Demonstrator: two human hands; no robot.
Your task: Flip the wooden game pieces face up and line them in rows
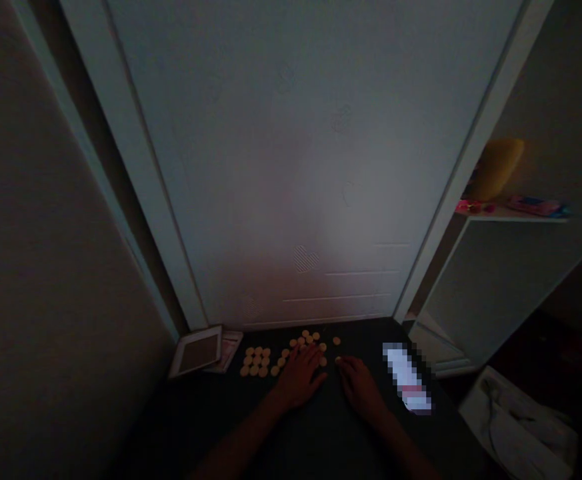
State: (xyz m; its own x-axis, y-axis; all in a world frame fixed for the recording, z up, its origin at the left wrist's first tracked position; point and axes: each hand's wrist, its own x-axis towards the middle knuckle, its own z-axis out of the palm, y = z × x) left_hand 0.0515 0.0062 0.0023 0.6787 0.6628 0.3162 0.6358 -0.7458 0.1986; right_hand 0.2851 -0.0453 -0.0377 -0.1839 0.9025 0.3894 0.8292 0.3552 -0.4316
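Small round tan discs (254,361) lie in a neat block of rows on the dark tabletop. More of the discs (307,335) are spread loosely to the right of that block. My left hand (298,377) rests over this loose group, fingers stretched out and partly covering several discs. One disc (337,341) lies apart, beyond my right hand (359,385). The right hand's fingers are drawn together, with their tips at another pale disc (339,360). Dim light hides the finer detail of the fingers and of any markings on the discs.
A framed item (199,351) lies over a pinkish card (227,353) at the left. To the right is a bright pixelated strip (407,379). A white panel (291,167) rises behind the table. A shelf (521,215) with items stands at right, above a white container (521,420).
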